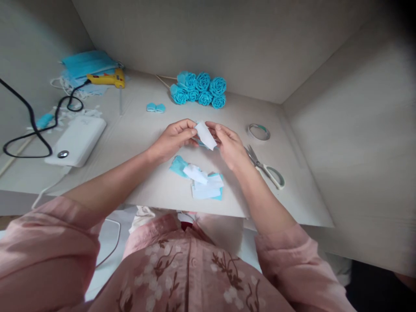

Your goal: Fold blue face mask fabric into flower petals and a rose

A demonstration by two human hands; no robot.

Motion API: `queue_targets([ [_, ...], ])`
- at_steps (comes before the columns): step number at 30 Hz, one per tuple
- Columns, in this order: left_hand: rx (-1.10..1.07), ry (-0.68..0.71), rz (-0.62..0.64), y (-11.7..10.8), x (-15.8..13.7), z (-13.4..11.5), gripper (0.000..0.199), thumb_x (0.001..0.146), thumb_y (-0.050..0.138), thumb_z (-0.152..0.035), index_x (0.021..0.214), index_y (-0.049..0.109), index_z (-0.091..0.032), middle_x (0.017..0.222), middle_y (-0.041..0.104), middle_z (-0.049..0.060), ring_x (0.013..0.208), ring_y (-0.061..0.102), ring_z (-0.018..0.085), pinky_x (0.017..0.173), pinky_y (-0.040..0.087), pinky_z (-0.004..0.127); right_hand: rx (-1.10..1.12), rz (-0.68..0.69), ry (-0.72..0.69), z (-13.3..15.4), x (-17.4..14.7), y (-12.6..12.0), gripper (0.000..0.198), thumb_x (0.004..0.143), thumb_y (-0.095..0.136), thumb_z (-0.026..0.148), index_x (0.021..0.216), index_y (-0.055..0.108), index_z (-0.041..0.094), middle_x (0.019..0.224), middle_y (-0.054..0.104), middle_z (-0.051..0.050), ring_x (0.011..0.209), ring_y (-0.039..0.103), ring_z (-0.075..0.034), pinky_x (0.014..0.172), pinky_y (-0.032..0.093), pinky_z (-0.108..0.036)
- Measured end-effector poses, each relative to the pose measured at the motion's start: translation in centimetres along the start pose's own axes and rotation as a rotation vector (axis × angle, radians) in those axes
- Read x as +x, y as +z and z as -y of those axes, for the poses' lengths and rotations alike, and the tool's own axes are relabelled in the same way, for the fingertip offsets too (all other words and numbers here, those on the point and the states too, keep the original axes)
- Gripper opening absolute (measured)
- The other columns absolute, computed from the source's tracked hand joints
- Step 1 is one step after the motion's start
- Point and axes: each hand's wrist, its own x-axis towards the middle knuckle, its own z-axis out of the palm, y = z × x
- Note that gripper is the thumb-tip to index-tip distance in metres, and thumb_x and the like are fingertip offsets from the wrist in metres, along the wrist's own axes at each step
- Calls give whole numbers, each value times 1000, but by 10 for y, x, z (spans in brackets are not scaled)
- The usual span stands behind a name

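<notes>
Both hands grasp one thing in the head view: the left hand (173, 139) and the right hand (231, 145) hold a white-and-blue piece of cloth (206, 135) between their fingers near the centre of the frame, above the table (152, 186). Below it, at lower centre, more cut pieces (196, 174) in white and blue overlap. Right of centre lie a roll of tape (259, 138) and scissors (260, 165), the latter beside the right forearm. At upper centre, blue flowers (203, 82) cluster together, with a small blue bow-shaped piece (155, 108) to their left. At upper left, a yellow glue gun (105, 79) rests against blue masks (89, 63); a white power bank (79, 141) lies below.
</notes>
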Motion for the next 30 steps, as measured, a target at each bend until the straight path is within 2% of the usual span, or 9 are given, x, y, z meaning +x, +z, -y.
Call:
queue_targets([
  [4, -20, -20, 42, 1, -1, -1, 40, 73, 84, -47, 86, 64, -16, 87, 70, 2, 79, 68, 14, 77, 57, 29, -52, 33, -18, 3, -3, 4, 56, 85, 57, 73, 108, 76, 26, 111, 77, -5, 106, 69, -20, 89, 55, -33],
  [7, -16, -32, 37, 1, -1, -1, 43, 69, 87, -49, 83, 65, -15, 80, 68, 1, 73, 67, 12, 73, 56, 27, -13, 25, -26, 4, -2, 4, 55, 78, 66, 72, 107, 76, 27, 110, 77, -4, 103, 68, -19, 88, 55, -33],
  [10, 18, -29, 7, -1, 0, 0, 44, 68, 87, -50, 82, 65, -15, 77, 69, 1, 69, 67, 12, 73, 56, 28, 38, 3, -20, 5, -1, 1, 52, 64, 83, 63, 99, 75, 26, 99, 76, -2, 88, 67, -16, 79, 54, -30],
  [12, 75, -23, -15, -2, 0, 0, 42, 71, 85, -50, 82, 66, -14, 75, 71, 2, 68, 68, 13, 72, 55, 27, 47, -13, -24, 6, 0, -1, 46, 62, 86, 59, 89, 74, 24, 85, 73, 1, 75, 62, -13, 70, 50, -27],
  [15, 174, -16, -40, -2, 0, -1, 40, 75, 82, -50, 80, 67, -13, 74, 73, 5, 68, 69, 14, 69, 53, 25, 2, -62, -81, 11, 0, -2, 40, 66, 84, 57, 78, 69, 22, 72, 64, 4, 64, 53, -9, 61, 44, -24],
  [19, 245, -28, -70, 0, -1, -4, 38, 80, 78, -49, 81, 67, -13, 78, 76, 8, 71, 71, 15, 69, 52, 24, -99, -95, -151, 15, -1, -2, 42, 70, 81, 58, 76, 66, 20, 70, 59, 4, 64, 49, -8, 60, 42, -23],
  [26, 158, -74, -45, 3, -1, -6, 33, 86, 70, -44, 90, 67, -12, 85, 76, 10, 73, 72, 16, 68, 53, 26, -164, -131, -165, 15, -1, -2, 45, 72, 77, 64, 79, 65, 21, 70, 57, 4, 65, 47, -9, 60, 40, -23],
  [30, 142, -115, -36, 1, 1, -4, 45, 93, 52, -56, 93, 64, -12, 84, 74, 11, 74, 71, 18, 66, 52, 27, -193, -117, -157, 15, -3, -1, 40, 76, 75, 58, 79, 64, 20, 70, 57, 4, 64, 47, -9, 60, 40, -23],
])
